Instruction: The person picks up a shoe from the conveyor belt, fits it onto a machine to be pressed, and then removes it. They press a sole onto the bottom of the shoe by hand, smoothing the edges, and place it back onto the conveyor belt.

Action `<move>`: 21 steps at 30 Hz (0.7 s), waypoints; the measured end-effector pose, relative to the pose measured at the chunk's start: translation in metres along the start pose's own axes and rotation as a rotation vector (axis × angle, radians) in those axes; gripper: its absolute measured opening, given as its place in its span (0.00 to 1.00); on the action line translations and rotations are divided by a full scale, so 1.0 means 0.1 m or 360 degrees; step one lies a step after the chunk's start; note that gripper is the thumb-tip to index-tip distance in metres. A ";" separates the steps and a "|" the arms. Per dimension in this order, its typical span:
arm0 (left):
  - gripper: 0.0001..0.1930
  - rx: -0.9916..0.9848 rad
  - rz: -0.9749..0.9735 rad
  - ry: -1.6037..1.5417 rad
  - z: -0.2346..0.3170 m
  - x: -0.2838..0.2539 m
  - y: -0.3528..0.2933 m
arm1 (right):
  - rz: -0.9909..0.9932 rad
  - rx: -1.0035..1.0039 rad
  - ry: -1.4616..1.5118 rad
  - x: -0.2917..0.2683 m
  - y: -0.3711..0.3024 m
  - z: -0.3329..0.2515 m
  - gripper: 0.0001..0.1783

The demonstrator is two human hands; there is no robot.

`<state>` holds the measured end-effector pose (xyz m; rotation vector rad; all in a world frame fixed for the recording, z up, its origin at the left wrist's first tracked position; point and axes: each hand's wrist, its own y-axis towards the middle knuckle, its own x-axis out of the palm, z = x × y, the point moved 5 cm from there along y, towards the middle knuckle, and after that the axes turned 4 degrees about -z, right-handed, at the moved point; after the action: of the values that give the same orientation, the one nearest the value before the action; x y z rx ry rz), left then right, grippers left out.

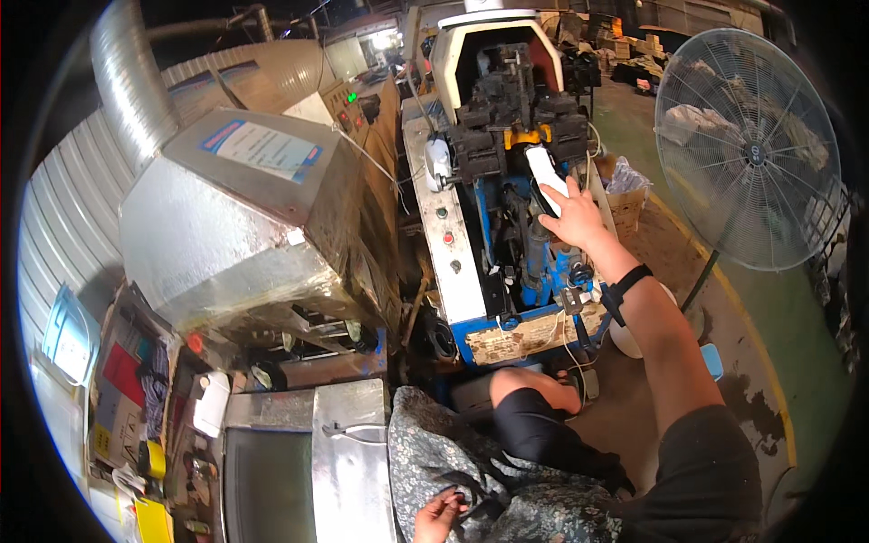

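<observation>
The white shoe with a dark sole edge (546,177) stands toe-up against the black clamping head of the blue and cream machine (507,136), at about one o'clock from the picture's middle. The right hand (574,217) is wrapped around its lower end with the fingers closed on it, seemingly to keep it pressed straight into the jaws of the machine, while a black wrist strap (626,290) sits further down the forearm. The left hand (441,516) rests at six o'clock on a grey patterned cloth (453,452) over the lap, fingers curled loosely (whether it pinches the cloth I cannot tell).

At ten o'clock, a large silver foil-wrapped box (226,235) carries a white rectangular label with a blue border and a red strip (264,147) on its slanted top. A ribbed silver duct (127,81) rises behind it. At three o'clock stands a round grey pedestal fan (747,149). Yellow and red packets (136,425) lie at eight o'clock.
</observation>
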<state>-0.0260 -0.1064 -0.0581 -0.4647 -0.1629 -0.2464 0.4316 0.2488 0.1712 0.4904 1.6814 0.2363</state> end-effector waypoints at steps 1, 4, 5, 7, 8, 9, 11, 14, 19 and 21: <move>0.16 0.0015 0.0012 -0.0038 -0.03 -0.01 0.02 | -0.0004 -0.0002 -0.0008 0.01 0.01 0.00 0.37; 0.15 0.0070 0.0036 -0.0106 -0.07 -0.05 0.05 | -0.0020 0.0015 0.0006 0.01 0.04 -0.01 0.37; 0.15 0.0059 0.0005 -0.0131 -0.10 -0.07 0.04 | 0.0024 0.0014 -0.0021 0.01 0.03 -0.01 0.37; 0.15 0.0050 0.0060 -0.0109 0.01 0.00 0.05 | 0.0019 0.0038 0.0023 0.00 0.11 0.03 0.37; 0.15 0.0025 -0.0059 0.0019 -0.05 -0.04 0.08 | -0.0007 0.0059 0.0059 0.01 0.16 0.05 0.37; 0.15 0.0040 -0.0043 0.0004 -0.03 -0.02 0.11 | -0.0008 0.0079 0.0050 0.03 0.22 0.03 0.37; 0.15 -0.0030 -0.0042 -0.0006 0.01 0.07 0.08 | -0.0032 0.0098 0.0077 0.03 0.34 -0.01 0.37; 0.14 -0.0157 -0.0117 -0.0004 0.00 0.10 0.04 | -0.0067 0.0124 0.0114 0.05 0.54 0.01 0.37; 0.16 -0.0097 0.0061 0.0098 0.04 0.08 -0.02 | -0.0197 0.0211 0.0169 0.06 0.82 0.06 0.37; 0.16 -0.0088 0.0097 0.0085 0.07 0.08 -0.01 | -0.0146 0.0193 0.0180 0.04 0.87 0.02 0.37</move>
<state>-0.0193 -0.1060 -0.0497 -0.5166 -0.0896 -0.2035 0.4493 0.3279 0.2042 0.4959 1.8314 0.0967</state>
